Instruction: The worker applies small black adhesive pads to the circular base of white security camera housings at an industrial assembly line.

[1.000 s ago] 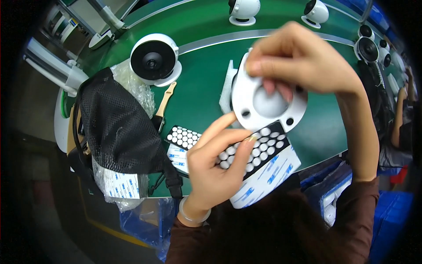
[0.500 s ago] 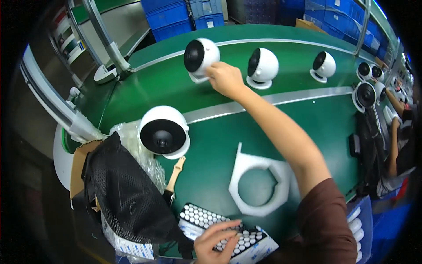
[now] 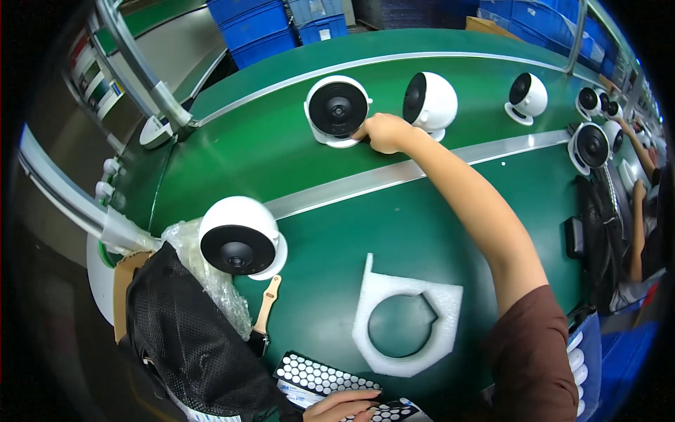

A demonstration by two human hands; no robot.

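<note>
On the far green strip stands a white ball-shaped device [image 3: 338,107] with a black, lens-like face towards me. My right hand [image 3: 387,132] reaches out to it, fingers closed at the lower right of its stand. At the lower edge my left hand [image 3: 341,406] lies over a black-backed sheet of round white pads [image 3: 325,375]. Its fingers are pressed together on the sheet, and part of the hand is cut off. A second white ball-shaped device [image 3: 239,238] sits nearer at the left, its black face tilted down. Between my arms lies a white foam frame [image 3: 408,325] with a round hole.
More white ball-shaped devices [image 3: 430,100] stand along the far strip. A watch with a tan strap [image 3: 268,304], plastic wrap [image 3: 223,285] and a black mesh bag [image 3: 197,337] lie at the left. A co-worker's arm [image 3: 638,232] shows at the far right. Blue crates [image 3: 256,32] stand behind.
The device at my right hand was tilted with its face leftward; now it stands on the strip facing me. My left hand sits lower, and the whole view has shifted slightly.
</note>
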